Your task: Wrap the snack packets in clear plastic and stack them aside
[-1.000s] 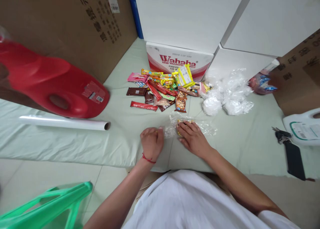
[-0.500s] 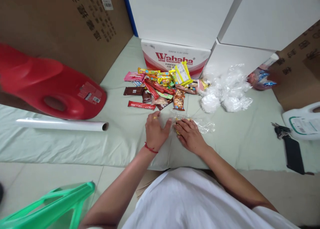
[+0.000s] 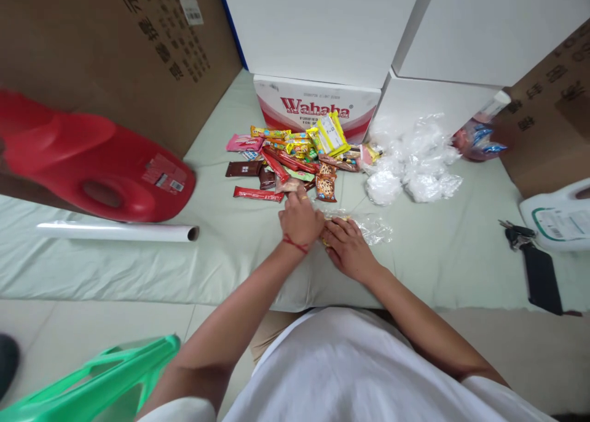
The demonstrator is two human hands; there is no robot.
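Note:
My left hand (image 3: pixel 300 218) reaches to the near edge of a pile of wrapped snacks. Its fingertips are at a small pale pinkish packet (image 3: pixel 286 185), and its thumb points right, towards my other hand. No grip on the packet shows. My right hand (image 3: pixel 349 244) lies on a clear plastic bag (image 3: pixel 375 227), fingers bent over it and over a yellow packet (image 3: pixel 325 242) mostly hidden beneath them. Around the left fingertips are a red stick packet (image 3: pixel 258 194), a dark brown packet (image 3: pixel 243 169) and a cookie packet (image 3: pixel 326 187). A larger yellow packet (image 3: pixel 330 133) tops the pile.
Bunched clear plastic bags (image 3: pixel 415 158) lie right of the snacks. A white and red carton (image 3: pixel 318 102) stands behind. On the left are a red jug (image 3: pixel 110 164) and a white roll (image 3: pixel 115 231); a white jug (image 3: pixel 557 219) and black key pouch (image 3: pixel 541 277) are right.
My left hand has moved right and forward to the pale packet at the pile's edge, its fingers drawn closer together. My right hand stays on the plastic bag. The view has shifted slightly.

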